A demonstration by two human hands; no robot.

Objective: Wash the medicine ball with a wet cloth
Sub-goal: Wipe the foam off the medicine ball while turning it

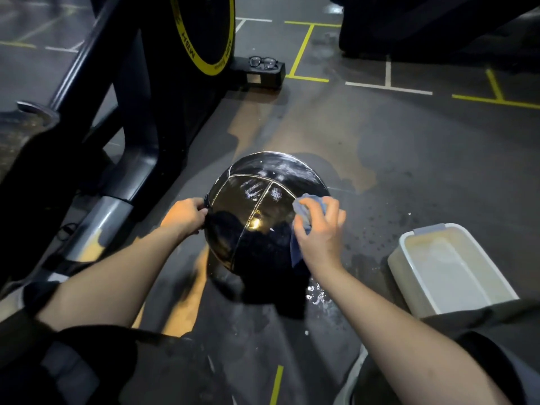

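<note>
A large black glossy medicine ball with pale stitched seams [263, 217] sits on the dark grey gym floor [380, 147] at the centre of the head view, just in front of the person's knees. The left hand [187, 213] is at the ball's nine o'clock edge, fingers curled around its side, apparently pinching a seam or flap to steady it. The right hand [320, 229] is at about three o'clock on the ball, fingers spread and pressing a crumpled blue-grey wet cloth [304, 226] flat against the skin; a tail of the cloth hangs down below the palm. The upper panels toward twelve o'clock shine with streaks and beads of water, so that part looks already wiped, and the right flank is being worked now. The lower face toward six o'clock lies in shadow, and the underside is hidden, so I cannot tell their state; they likely remain to do, which would call for turning the ball. Splashes and a small puddle [317, 295] mark the floor at five o'clock. A white rectangular plastic basin of water [403, 258] stands near at four o'clock. A black exercise bike with a yellow-rimmed flywheel [204, 33] rises at eleven o'clock, with dark-framed spectacles [263, 62] resting on its base.
</note>
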